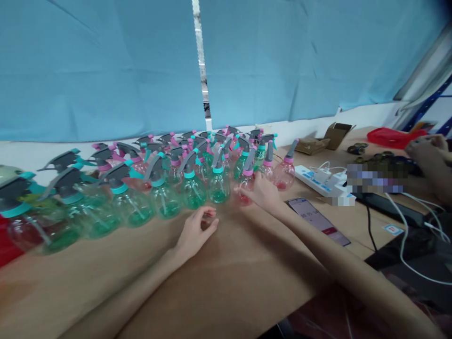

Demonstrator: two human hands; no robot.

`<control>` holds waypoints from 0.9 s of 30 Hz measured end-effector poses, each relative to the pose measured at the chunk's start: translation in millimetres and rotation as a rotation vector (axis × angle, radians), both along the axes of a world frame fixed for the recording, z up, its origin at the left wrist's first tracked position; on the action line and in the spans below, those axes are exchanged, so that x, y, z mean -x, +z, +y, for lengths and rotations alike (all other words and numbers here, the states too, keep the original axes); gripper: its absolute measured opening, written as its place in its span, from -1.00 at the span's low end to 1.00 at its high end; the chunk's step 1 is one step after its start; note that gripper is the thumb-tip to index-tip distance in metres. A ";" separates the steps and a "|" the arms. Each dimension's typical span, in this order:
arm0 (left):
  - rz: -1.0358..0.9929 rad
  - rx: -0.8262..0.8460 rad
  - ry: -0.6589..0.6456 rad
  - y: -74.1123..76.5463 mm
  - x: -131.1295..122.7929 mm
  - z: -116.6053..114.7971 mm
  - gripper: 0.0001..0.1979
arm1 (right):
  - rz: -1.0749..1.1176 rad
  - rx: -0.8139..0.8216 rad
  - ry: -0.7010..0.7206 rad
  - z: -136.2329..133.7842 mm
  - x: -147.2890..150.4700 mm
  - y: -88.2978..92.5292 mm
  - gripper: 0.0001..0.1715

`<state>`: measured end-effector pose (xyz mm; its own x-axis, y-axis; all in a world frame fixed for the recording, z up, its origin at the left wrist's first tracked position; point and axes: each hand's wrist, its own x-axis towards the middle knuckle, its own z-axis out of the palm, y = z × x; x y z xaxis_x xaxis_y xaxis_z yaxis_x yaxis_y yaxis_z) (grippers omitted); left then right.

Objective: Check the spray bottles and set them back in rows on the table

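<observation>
Rows of clear spray bottles with grey trigger heads stand on the brown table. A pink spray bottle (248,170) with a pink collar is in my right hand (264,194), whose thumb and fingers lie around its body. My left hand (196,229) hovers low over the table, fingers curved, thumb apart and nothing between them. Just beyond it stand a green spray bottle (219,187) and another green spray bottle (195,192), both with turquoise collars. Right of my right hand is a further pink spray bottle (284,174). Bottles at the back are partly hidden.
A phone (319,221) lies right of my right forearm. Behind it sits a white power strip (318,181) with plugs and cables. Farther right are an open cardboard box (337,136), a red item (391,137) and another person's hands (429,148). A blue sheet (141,70) hangs behind the table.
</observation>
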<state>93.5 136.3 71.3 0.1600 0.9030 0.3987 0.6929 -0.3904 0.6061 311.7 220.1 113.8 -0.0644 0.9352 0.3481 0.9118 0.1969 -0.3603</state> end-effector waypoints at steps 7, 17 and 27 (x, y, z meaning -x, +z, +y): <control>-0.157 0.041 -0.028 35.5 -24.3 -0.7 -0.59 | -0.083 -0.051 0.203 -56.4 -2.4 -3.0 -0.27; -0.137 0.019 -0.115 78.8 -13.3 -29.0 -0.44 | 0.085 -0.089 0.572 -105.1 61.8 -5.0 -0.29; -0.349 -0.031 0.036 66.6 14.6 -34.1 -0.72 | 0.353 -0.005 0.659 -105.0 108.4 -28.9 -0.02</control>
<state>78.9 102.2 137.9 -0.0228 0.8921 0.4513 0.4597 -0.3915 0.7972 203.3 115.1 84.9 -0.4951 0.7398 0.4557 0.4345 0.6650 -0.6075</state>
